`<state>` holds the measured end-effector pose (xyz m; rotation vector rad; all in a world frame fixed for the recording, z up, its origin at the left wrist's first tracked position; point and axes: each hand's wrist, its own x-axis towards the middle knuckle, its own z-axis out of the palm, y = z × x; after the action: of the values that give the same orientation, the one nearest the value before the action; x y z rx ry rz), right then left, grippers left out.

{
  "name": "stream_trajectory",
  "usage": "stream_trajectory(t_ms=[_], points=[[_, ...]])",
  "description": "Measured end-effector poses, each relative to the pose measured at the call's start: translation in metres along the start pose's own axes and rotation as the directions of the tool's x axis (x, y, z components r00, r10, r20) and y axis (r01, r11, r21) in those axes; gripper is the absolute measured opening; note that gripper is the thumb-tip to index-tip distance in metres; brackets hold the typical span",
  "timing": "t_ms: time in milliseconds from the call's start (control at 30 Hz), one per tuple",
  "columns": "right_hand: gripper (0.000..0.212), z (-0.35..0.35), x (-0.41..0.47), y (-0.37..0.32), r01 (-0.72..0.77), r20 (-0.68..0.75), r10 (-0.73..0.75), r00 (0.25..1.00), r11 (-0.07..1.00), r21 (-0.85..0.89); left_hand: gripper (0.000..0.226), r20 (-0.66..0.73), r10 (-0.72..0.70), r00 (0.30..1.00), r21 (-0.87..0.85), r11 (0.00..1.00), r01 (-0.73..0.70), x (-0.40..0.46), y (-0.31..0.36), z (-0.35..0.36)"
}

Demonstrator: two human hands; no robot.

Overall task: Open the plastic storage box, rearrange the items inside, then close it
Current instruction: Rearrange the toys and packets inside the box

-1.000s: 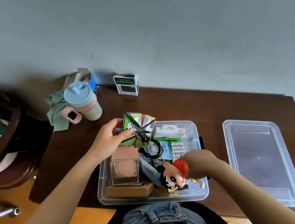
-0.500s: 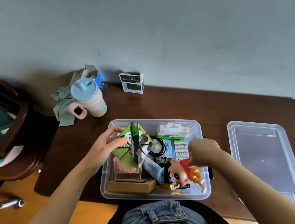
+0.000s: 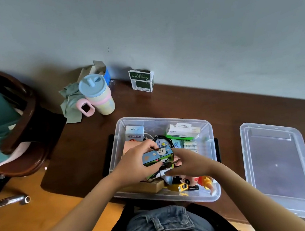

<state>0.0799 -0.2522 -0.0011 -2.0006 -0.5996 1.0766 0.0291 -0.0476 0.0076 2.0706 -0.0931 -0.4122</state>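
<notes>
Left hand [image 3: 134,165] and right hand [image 3: 189,163] grip panda-print cube [image 3: 158,157] over storage box [image 3: 211,146] | carton [image 3: 134,133] reads "MINIFAN" | lid [image 3: 279,169] on dark wooden table [image 3: 184,102], grey wall [image 3: 175,27]

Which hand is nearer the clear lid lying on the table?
Right. The right hand is over the storage box, on the side toward the lid. The left hand holds the panda cube farther away, across the box.
</notes>
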Motion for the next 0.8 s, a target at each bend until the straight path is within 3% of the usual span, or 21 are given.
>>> stream_trajectory(t_ms=[100, 200, 267, 300, 367, 433, 500, 600, 700, 800], points=[[0.029, 0.002, -0.001, 0.003, 0.052, -0.11, -0.043, 0.993, 0.996, 0.073, 0.032, 0.053, 0.037, 0.998, 0.047, 0.998, -0.039, 0.002, -0.001, 0.004], [0.038, 0.0, -0.008, 0.009, 0.02, -0.087, -0.021, 0.996, 1.0, -0.018, 0.026, 0.086, 0.038, 0.996, -0.011, 0.999, -0.037, 0.002, 0.0, -0.001], [0.051, -0.001, -0.012, 0.013, -0.032, -0.073, 0.024, 0.997, 0.993, -0.113, 0.025, -0.029, 0.046, 0.999, 0.027, 0.999, -0.046, 0.007, -0.003, -0.013], [0.051, -0.002, -0.014, 0.015, -0.042, -0.068, 0.033, 0.997, 0.99, -0.135, 0.025, -0.123, 0.047, 0.991, 0.127, 0.991, -0.032, 0.012, -0.007, -0.019], [0.047, -0.002, -0.017, 0.016, -0.035, -0.01, 0.034, 0.999, 0.991, -0.129, 0.025, -0.286, 0.041, 0.957, 0.45, 0.888, 0.096, 0.027, -0.013, -0.03], [0.042, -0.002, -0.018, 0.014, -0.029, 0.098, 0.033, 0.995, 0.998, -0.049, 0.032, -0.329, -0.03, 0.944, 0.672, 0.695, 0.257, 0.047, -0.016, -0.032], [0.038, -0.004, -0.018, 0.01, -0.045, 0.151, 0.039, 0.988, 0.998, 0.033, 0.045, -0.321, -0.14, 0.937, 0.767, 0.542, 0.344, 0.066, -0.014, -0.025], [0.033, -0.007, -0.016, 0.01, -0.055, 0.057, 0.051, 0.997, 0.996, 0.074, 0.066, -0.301, -0.292, 0.908, 0.831, 0.386, 0.4, 0.088, -0.012, -0.012], [0.025, -0.008, -0.016, 0.017, -0.091, -0.074, 0.094, 0.993, 0.995, 0.043, 0.069, -0.32, -0.315, 0.894, 0.844, 0.333, 0.419, 0.091, -0.016, -0.003], [0.021, -0.008, -0.016, 0.022, -0.118, -0.145, 0.126, 0.981, 0.991, 0.067, 0.059, -0.351, -0.181, 0.919, 0.815, 0.425, 0.395, 0.082, -0.022, -0.007]])
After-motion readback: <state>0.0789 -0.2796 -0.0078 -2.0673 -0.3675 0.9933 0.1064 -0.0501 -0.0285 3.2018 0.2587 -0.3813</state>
